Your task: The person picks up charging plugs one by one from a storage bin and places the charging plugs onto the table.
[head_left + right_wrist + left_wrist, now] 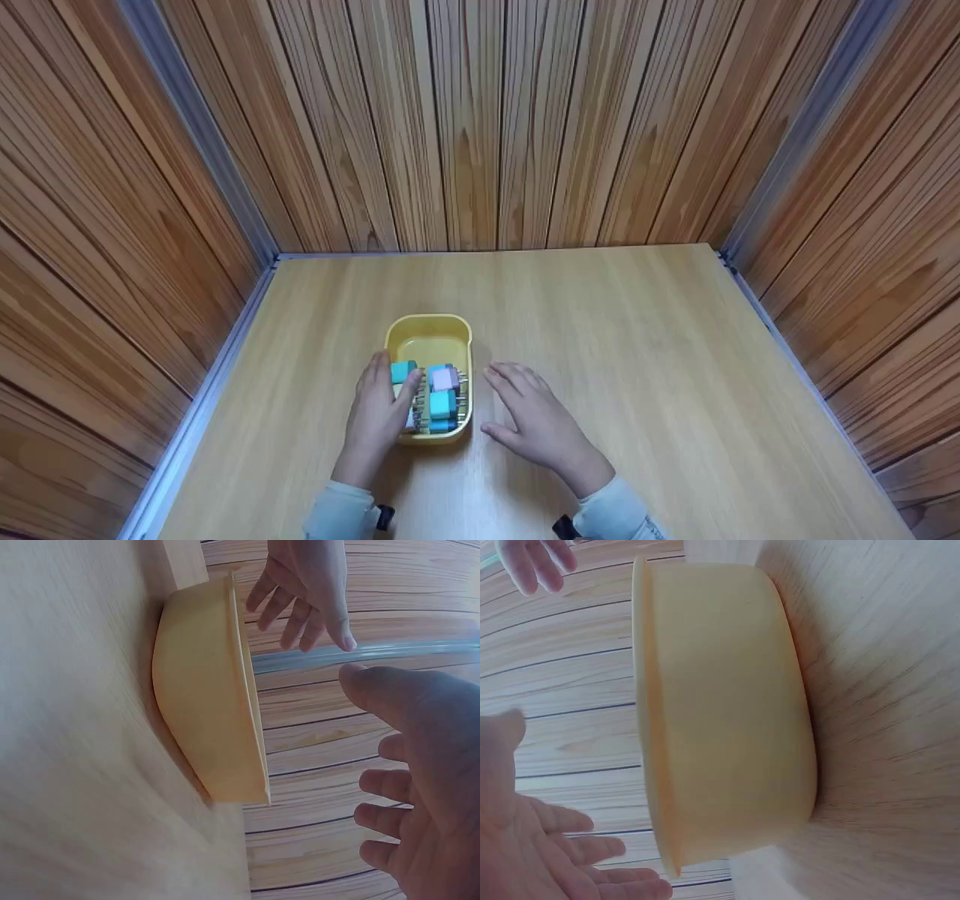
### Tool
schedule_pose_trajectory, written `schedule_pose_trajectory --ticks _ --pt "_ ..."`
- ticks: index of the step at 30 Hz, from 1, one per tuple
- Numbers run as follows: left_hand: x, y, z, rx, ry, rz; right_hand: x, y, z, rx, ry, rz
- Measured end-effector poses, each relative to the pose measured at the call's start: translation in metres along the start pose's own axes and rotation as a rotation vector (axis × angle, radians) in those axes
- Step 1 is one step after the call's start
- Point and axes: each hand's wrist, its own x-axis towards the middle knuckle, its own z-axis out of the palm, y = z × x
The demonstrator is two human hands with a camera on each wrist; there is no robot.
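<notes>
A yellow plastic tub (431, 327) with rounded corners stands on the wooden table. Inside its nearer part lie several small blocks, among them a teal one (441, 405) and a lilac one (444, 379), with thin metal-looking prongs; their exact kind is too small to tell. My left hand (379, 409) hovers over the tub's left side, thumb and fingers spread and holding nothing, and it covers some blocks. To the right of the tub, my right hand (544, 424) is held with its fingers extended, apart from the tub. Both wrist views show the tub's outer wall (727, 705) and only air inside each hand.
The tabletop (637, 360) extends to both sides of the tub and behind it. Wood-panelled walls (480, 135) enclose the back and both sides, with metal strips (217, 142) along the corners and edges.
</notes>
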Motion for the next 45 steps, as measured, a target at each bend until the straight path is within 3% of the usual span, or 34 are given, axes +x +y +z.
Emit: schedule_pose_trajectory --ticks 13,26,33,39,45 --pt "0.007 -0.011 -0.009 -0.165 -0.024 -0.149 0.021 -0.015 0.007 0.043 -0.047 -0.038" --pt "0.029 -0.024 -0.015 -0.237 -0.016 -0.259 0.04 -0.022 0.018 0.03 -0.104 -0.021" --pt "0.041 -0.032 -0.006 -0.234 0.013 -0.224 0.047 -0.02 0.027 0.002 -0.121 -0.03" --pt "0.046 -0.041 0.005 -0.259 -0.01 -0.216 0.054 -0.024 0.031 0.045 -0.212 0.056" --pt "0.048 -0.042 0.013 -0.313 -0.043 -0.216 0.062 -0.028 0.036 0.013 -0.255 0.044"
